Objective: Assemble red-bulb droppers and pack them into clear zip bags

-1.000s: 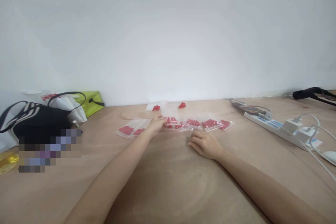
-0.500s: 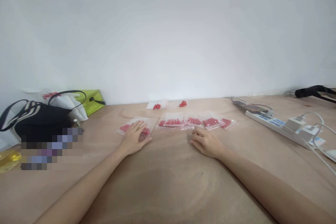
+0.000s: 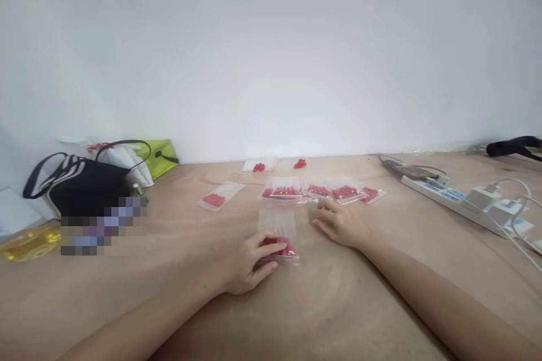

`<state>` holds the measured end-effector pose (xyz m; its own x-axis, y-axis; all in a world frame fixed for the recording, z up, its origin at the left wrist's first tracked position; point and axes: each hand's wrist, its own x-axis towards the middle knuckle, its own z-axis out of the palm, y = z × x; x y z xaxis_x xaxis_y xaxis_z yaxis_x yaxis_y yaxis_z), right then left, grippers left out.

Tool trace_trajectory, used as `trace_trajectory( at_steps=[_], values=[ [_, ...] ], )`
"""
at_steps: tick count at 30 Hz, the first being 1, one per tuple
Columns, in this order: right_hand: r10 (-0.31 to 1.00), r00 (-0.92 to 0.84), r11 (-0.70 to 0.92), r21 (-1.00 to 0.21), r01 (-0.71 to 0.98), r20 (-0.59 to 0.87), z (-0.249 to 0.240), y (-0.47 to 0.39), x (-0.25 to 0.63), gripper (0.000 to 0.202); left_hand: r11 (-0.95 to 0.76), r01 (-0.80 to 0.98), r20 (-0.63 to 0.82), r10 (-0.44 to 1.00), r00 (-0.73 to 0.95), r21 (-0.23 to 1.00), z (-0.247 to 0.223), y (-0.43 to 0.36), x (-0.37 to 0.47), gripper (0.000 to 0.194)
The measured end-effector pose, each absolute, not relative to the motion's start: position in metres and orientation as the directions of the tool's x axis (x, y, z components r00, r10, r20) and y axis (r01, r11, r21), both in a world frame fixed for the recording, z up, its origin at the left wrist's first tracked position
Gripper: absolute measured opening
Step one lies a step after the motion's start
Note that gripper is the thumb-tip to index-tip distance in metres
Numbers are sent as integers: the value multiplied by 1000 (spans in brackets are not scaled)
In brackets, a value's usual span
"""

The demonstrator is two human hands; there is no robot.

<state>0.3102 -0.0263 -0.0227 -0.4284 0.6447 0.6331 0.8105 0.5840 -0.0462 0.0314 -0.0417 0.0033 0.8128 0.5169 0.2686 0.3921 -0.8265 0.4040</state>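
Observation:
My left hand [image 3: 256, 262] lies on a clear zip bag [image 3: 277, 223] of small red pieces, its fingers spread over the red end and touching it. My right hand [image 3: 339, 224] rests on the table to the right, fingers apart and loosely bent, holding nothing. Just beyond it lies a row of overlapping zip bags [image 3: 288, 190] with red capsule-shaped pieces. Another bag of red pieces [image 3: 214, 199] lies alone to the left. Farther back, near the wall, are two bags with a few red pieces each, the left bag [image 3: 258, 167] and the right bag [image 3: 300, 163].
A white power strip [image 3: 449, 197] with plugged chargers and cables stands at the right, a phone [image 3: 412, 171] behind it. On the left are a black bag [image 3: 87, 186], a lime-green bag [image 3: 163, 158] and a yellow-liquid pouch [image 3: 31, 242]. A white wall closes the back.
My left hand has moved right and nearer, bringing one bag of red pieces to the middle front. The other bag at the left is now uncovered. My right hand has hardly moved.

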Motion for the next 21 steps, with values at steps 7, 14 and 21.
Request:
trace_trajectory(
  at_steps=[7,14,21],
  values=[
    [619,-513,715,-156,682,595,-15,-42,308,44,-790,311,339,533,775,529,-1,-4,90,43],
    [576,-571,746,-91,659,585,-20,-44,303,20,-850,312,417,489,766,423,-7,-5,64,31],
    [530,-560,703,40,710,637,-20,-44,297,20,-885,372,426,462,778,280,-11,-4,61,25]
  ],
)
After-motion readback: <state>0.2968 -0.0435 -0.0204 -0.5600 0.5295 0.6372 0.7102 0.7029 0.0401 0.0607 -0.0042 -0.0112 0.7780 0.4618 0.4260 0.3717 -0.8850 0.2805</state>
